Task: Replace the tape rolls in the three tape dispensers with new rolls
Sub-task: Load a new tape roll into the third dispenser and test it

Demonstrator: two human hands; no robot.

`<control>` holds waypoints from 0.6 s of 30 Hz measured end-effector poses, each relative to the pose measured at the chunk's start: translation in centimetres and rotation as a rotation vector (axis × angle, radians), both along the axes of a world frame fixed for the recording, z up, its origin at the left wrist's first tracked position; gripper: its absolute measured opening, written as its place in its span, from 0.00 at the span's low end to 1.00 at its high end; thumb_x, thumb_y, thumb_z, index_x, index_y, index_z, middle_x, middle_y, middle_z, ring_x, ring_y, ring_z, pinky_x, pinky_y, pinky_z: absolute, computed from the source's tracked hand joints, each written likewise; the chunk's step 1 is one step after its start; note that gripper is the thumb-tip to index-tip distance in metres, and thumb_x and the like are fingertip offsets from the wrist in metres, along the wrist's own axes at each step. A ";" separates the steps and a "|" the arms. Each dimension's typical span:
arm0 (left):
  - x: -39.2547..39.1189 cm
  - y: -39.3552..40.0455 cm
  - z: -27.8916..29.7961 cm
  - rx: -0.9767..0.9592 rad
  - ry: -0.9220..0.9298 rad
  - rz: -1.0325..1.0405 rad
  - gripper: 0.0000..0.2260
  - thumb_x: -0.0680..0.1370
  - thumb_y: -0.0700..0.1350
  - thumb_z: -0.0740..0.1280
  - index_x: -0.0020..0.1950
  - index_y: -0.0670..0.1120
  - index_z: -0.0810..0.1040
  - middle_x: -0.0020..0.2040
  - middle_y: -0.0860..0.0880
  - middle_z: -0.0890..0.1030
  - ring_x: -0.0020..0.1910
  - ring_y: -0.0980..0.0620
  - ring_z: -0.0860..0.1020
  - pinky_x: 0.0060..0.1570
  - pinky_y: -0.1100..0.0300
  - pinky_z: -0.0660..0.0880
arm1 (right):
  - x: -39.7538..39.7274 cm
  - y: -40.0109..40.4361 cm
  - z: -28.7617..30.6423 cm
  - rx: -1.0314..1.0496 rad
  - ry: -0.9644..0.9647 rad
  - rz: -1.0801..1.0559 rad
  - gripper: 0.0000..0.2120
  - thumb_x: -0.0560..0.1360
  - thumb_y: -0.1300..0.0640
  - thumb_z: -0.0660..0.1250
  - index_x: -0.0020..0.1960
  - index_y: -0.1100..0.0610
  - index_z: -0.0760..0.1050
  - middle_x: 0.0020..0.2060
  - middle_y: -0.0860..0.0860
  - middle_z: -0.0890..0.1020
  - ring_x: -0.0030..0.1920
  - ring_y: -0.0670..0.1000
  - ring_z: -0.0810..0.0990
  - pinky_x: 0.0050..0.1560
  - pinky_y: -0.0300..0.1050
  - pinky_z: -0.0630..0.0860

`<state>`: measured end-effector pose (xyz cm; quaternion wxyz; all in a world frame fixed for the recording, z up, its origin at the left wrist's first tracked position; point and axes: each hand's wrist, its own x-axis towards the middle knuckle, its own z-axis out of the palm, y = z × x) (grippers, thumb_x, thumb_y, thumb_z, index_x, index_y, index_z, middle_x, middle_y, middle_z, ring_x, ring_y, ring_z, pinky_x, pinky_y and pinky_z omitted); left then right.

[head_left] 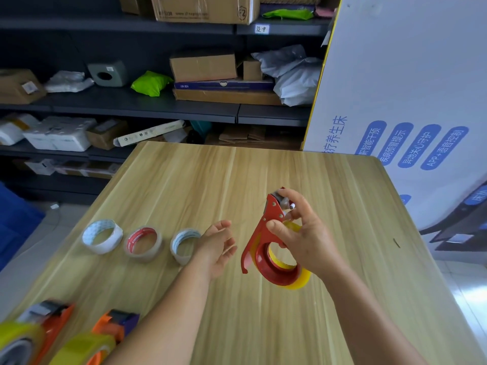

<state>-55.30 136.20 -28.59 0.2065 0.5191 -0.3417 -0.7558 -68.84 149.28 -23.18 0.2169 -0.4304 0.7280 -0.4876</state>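
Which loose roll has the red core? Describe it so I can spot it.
On the wooden table, three loose rolls lie in a row left of the left hand. The red-core roll is the middle one; its neighbours have white and pale blue-grey cores.

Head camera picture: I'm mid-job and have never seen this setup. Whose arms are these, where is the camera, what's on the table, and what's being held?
There is no machine here. The single camera sits on a person's head and looks down at their own bare arms. The right hand grips a red tape dispenser with a yellow tape roll on it, lifted above the wooden table. The left hand is open and holds nothing. Three loose tape rolls lie in a row on the table. Two more orange dispensers carrying yellow rolls lie at the near left corner.
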 end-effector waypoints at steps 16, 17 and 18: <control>1.4 3.7 -1.2 -0.105 0.145 -0.201 0.06 0.78 0.47 0.64 0.49 0.50 0.80 0.39 0.56 0.79 0.43 0.57 0.73 0.50 0.59 0.68 | 0.7 -1.3 1.1 0.005 -0.156 -0.085 0.21 0.72 0.49 0.73 0.60 0.35 0.69 0.41 0.46 0.78 0.32 0.53 0.83 0.36 0.50 0.82; 1.5 3.9 -1.3 -0.113 0.143 -0.205 0.06 0.78 0.48 0.64 0.47 0.51 0.81 0.37 0.57 0.78 0.42 0.57 0.72 0.51 0.59 0.68 | 0.7 -1.3 1.1 0.004 -0.174 -0.088 0.21 0.72 0.49 0.73 0.59 0.35 0.69 0.41 0.46 0.78 0.32 0.53 0.83 0.33 0.46 0.81; 1.7 4.1 -1.4 -0.121 0.145 -0.207 0.07 0.78 0.50 0.64 0.45 0.52 0.81 0.35 0.57 0.78 0.41 0.57 0.72 0.53 0.58 0.68 | 0.7 -1.3 1.1 0.001 -0.192 -0.088 0.21 0.72 0.49 0.73 0.59 0.35 0.69 0.41 0.46 0.78 0.31 0.52 0.83 0.31 0.43 0.80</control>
